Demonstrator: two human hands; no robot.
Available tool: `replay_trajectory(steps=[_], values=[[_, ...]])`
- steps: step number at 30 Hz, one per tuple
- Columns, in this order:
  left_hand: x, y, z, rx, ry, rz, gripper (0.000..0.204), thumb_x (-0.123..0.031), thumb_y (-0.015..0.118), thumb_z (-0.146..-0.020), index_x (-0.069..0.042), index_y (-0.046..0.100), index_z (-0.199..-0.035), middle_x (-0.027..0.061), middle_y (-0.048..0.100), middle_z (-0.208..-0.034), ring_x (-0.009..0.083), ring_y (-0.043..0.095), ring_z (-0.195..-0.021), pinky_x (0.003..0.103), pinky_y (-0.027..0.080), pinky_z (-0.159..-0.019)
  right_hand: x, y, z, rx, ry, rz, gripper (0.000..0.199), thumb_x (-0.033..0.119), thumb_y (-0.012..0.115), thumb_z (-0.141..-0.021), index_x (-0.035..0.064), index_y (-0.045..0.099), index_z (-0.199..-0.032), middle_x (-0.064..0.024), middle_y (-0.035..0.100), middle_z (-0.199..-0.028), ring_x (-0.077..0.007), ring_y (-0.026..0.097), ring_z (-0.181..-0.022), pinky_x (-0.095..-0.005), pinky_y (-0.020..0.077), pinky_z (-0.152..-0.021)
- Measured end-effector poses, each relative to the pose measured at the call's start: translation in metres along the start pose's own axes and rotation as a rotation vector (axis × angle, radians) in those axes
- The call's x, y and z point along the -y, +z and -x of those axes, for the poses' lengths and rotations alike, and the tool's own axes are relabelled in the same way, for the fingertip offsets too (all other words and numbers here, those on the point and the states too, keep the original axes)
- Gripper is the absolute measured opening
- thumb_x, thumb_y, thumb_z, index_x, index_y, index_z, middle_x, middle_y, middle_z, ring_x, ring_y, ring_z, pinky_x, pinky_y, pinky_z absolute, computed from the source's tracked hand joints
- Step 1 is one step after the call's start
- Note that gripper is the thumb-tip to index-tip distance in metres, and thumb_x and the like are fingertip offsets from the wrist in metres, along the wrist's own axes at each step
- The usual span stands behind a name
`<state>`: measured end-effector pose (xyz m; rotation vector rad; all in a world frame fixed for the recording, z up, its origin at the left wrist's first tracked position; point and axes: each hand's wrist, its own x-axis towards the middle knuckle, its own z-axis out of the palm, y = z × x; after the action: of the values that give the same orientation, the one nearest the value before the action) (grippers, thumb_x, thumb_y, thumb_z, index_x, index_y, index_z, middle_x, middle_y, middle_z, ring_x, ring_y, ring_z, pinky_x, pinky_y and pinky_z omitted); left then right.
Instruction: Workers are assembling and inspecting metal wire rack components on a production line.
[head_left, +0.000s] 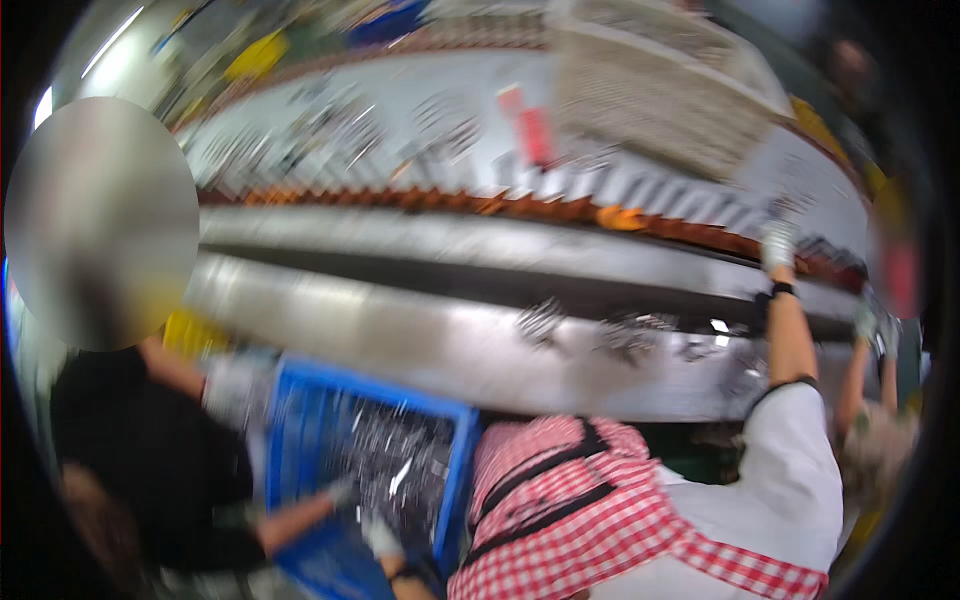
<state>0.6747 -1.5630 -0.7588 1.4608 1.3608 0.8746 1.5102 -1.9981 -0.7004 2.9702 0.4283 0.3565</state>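
Head view is pretty blurred: left hand [381, 536] is reached into the blue crate [300, 400], metal parts [400, 465] just beyond the fingers; spread or pinching can't be told. Picking seems underway, a clean grab is needed next

Your only view comes from the camera on your head, a wide fisheye ringed in black, with straight lines bowing toward the rim. It faces forward and slightly down across a long steel bench [420, 345] that arcs from the left edge to the right. A blue crate [455, 470] sits close at lower centre; a co-worker's red-checked head cloth [600, 500] fills the lower right, very near the lens. A white wall hung with tools [400, 120] spans the upper frame, farther off. The whole picture is motion-blurred.
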Motion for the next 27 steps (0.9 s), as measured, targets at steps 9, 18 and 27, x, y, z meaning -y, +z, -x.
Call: replay_trajectory(steps=[9, 18, 27], values=[[0.016, 0.01, -0.001, -0.121, -0.376, 0.42, 0.027, -0.02, 0.057, -0.088, -0.006, 0.048, -0.11, 0.0068, 0.06, -0.094, 0.0178, 0.063, -0.075, 0.029, 0.054, -0.059, -0.057, 0.125, -0.094, -0.274, 0.266, -1.045, 0.035, 0.028, 0.058, -0.085, 0.0031, 0.059, -0.11, -0.0078, 0.062, -0.097, -0.0176, 0.055, -0.078, -0.031, 0.0444, -0.069], [-0.059, 0.005, 0.024, 0.067, -0.277, 0.812, 0.017, -0.018, 0.061, -0.086, -0.01, 0.055, -0.1, 0.0022, 0.062, -0.086, 0.0127, 0.061, -0.069, 0.026, 0.053, -0.052, -0.023, 0.098, -0.124, 0.03, 0.462, -1.255, 0.025, 0.017, 0.062, -0.083, -0.0001, 0.062, -0.101, -0.0032, 0.062, -0.09, -0.0144, 0.051, -0.073, -0.0297, 0.042, -0.064], [-0.137, 0.045, 0.055, 0.188, -0.212, 0.719, 0.019, -0.021, 0.06, -0.086, -0.011, 0.054, -0.1, 0.0015, 0.061, -0.087, 0.0124, 0.059, -0.063, 0.025, 0.048, -0.048, 0.068, 0.038, -0.103, -0.232, 0.03, -0.926, 0.02, 0.015, 0.052, -0.088, 0.0035, 0.058, -0.103, -0.0066, 0.058, -0.087, -0.0188, 0.054, -0.076, -0.0299, 0.0445, -0.067]])
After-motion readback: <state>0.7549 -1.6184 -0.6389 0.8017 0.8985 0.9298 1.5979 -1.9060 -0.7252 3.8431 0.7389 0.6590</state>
